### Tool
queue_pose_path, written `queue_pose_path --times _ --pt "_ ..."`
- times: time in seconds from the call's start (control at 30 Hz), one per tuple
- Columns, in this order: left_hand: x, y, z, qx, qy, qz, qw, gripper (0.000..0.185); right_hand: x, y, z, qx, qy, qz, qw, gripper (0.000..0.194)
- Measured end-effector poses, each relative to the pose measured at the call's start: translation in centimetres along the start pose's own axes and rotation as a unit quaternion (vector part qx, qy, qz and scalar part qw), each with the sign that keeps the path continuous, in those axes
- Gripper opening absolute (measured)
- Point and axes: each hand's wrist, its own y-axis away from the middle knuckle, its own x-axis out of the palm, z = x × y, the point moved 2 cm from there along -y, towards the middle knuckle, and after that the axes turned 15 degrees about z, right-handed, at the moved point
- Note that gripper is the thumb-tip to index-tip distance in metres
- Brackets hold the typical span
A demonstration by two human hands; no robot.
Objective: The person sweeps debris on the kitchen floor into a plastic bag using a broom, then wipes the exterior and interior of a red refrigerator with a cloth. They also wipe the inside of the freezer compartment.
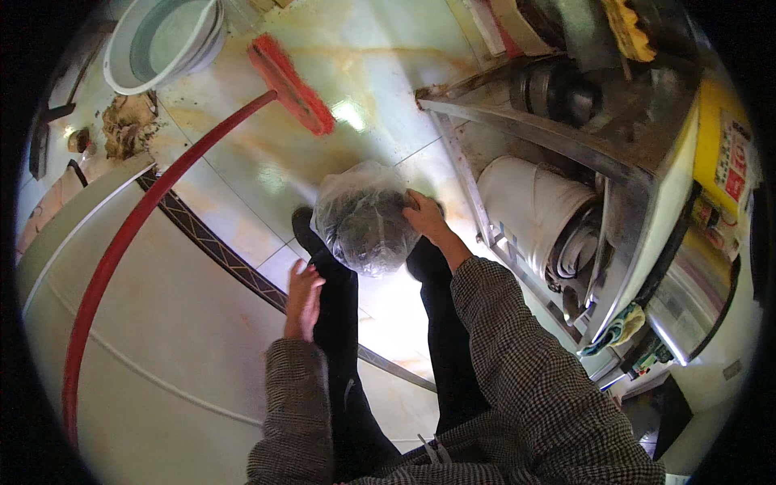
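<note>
A clear plastic bag (367,224) with dark contents stands between my feet, just above the tiled floor or on it; I cannot tell which. The edge of the bag, at its right side, is gripped by my right hand (425,215), thumb and fingers against the film. What the dark stuff inside is does not show clearly. Below and left of the bag, my left hand (304,298) hangs beside my leg, slightly blurred. Its fingers are loosely bent and nothing shows in them.
A red broom (291,85) leans across the left, its long handle curving towards me. Beyond it are a stacked pair of basins (160,42) and a crumpled brown heap (128,124). On the right stands a metal-framed table (545,130) with a white bucket (533,206) lying underneath.
</note>
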Motion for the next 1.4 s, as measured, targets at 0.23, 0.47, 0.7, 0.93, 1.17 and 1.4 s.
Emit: queue_pose_path --times 0.23,0.47,0.7,0.93,1.17,1.4 --pt "5.2 -5.6 6.0 0.040 -0.038 0.024 0.998 0.058 -0.2 -2.6 0.5 -0.070 0.035 0.003 0.997 0.043" --pt "4.7 -5.7 6.2 0.039 -0.111 -0.014 0.993 0.045 0.6 -3.5 0.4 -0.122 0.134 -0.049 0.982 0.032" --pt "5.9 -5.5 6.4 0.093 -0.138 0.009 0.986 0.048 -0.4 -2.7 0.1 -0.152 0.143 -0.057 0.976 0.031" --pt "9.1 -4.4 7.0 0.091 -0.176 0.016 0.980 0.049 -2.8 -0.8 -1.9 -0.108 0.102 -0.071 0.986 0.039" --pt "15.1 -0.3 7.3 0.119 -0.282 0.033 0.951 0.053 -7.5 4.2 -4.2 -0.133 0.112 -0.152 0.973 0.041" --pt "23.5 3.0 8.6 0.075 -0.307 0.083 0.945 0.051 -16.0 11.9 -4.4 -0.087 -0.056 -0.114 0.988 0.036"
